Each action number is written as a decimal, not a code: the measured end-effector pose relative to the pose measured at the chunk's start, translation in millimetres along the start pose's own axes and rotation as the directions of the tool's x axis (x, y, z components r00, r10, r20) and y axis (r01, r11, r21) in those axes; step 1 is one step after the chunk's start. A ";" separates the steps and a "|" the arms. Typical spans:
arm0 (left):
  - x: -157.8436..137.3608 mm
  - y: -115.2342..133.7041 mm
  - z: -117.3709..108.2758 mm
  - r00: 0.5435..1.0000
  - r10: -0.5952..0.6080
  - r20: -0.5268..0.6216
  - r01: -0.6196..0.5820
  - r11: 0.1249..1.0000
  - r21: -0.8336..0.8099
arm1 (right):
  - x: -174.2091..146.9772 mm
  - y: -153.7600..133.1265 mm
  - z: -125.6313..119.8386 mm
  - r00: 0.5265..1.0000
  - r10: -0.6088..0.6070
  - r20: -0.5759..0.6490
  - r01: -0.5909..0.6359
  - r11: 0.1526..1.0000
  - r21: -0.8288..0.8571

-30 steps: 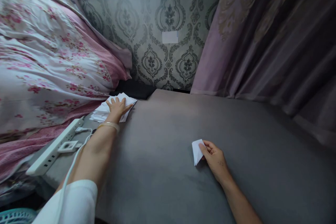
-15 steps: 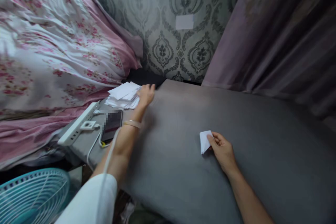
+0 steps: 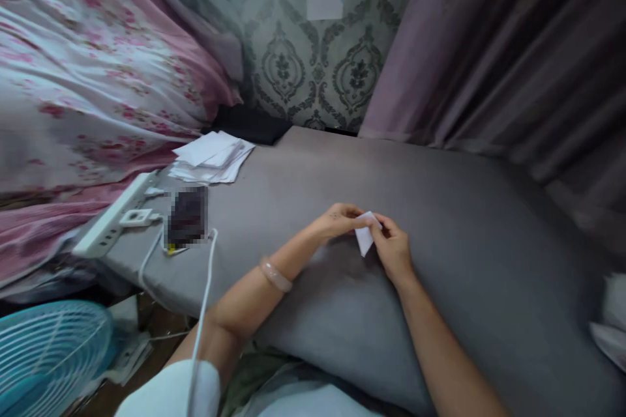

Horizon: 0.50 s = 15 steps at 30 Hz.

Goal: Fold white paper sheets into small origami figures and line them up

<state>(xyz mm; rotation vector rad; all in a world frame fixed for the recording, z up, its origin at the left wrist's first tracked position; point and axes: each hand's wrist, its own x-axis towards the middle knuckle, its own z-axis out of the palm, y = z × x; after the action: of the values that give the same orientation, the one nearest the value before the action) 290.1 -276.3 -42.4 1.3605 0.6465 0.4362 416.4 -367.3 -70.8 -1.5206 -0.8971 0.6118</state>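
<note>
A small folded piece of white paper (image 3: 364, 239) is held up between my two hands over the grey surface. My left hand (image 3: 340, 220), with a pale bangle on its wrist, pinches the paper's upper left edge. From the other side my right hand (image 3: 392, 246) grips it, thumb in front and fingers partly hidden behind. Several loose white sheets lie in an uneven pile (image 3: 210, 158) at the far left, apart from both hands.
On the left of the grey-covered surface (image 3: 469, 241) are a white power strip (image 3: 115, 215), a dark phone-like device (image 3: 186, 216) and a white cable (image 3: 208, 280). A turquoise fan (image 3: 53, 352) stands at lower left. Curtains (image 3: 420, 58) hang at right, and a floral cloth (image 3: 112, 58) at left.
My left hand has moved from beside the paper pile, rightward and nearer, onto the folded paper in my right hand. The camera view has shifted slightly.
</note>
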 end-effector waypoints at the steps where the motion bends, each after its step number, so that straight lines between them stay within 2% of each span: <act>1: -2.2 -0.9 -2.6 0.999 -0.042 -0.006 0.042 0.999 -0.024 | 0.0 0.6 1.1 1.000 0.019 -0.012 -0.019 0.999 0.026; 3: -4.7 -1.5 -6.3 0.993 -0.111 -0.038 0.108 0.992 -0.066 | 1.1 1.5 1.9 0.998 0.055 -0.003 -0.054 0.993 0.107; 6: -5.6 -0.6 -6.7 0.988 -0.140 -0.063 0.131 0.983 -0.126 | 3.4 0.3 -0.1 0.993 0.116 0.033 -0.120 0.962 0.246; 10: -6.9 1.3 -2.5 0.990 -0.091 -0.112 0.072 0.984 -0.163 | 2.8 -4.7 -3.3 0.970 0.211 0.117 -0.241 0.888 0.391; 15: -8.0 2.3 -0.1 0.986 -0.067 -0.152 0.038 0.982 -0.184 | 0.2 -7.3 -3.6 0.967 0.201 0.154 -0.248 0.876 0.414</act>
<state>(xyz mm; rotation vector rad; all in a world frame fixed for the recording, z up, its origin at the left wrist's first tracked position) 284.2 -280.9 -38.8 1.1418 0.7523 0.5503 418.0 -369.2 -63.1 -1.2012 -0.6113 1.0001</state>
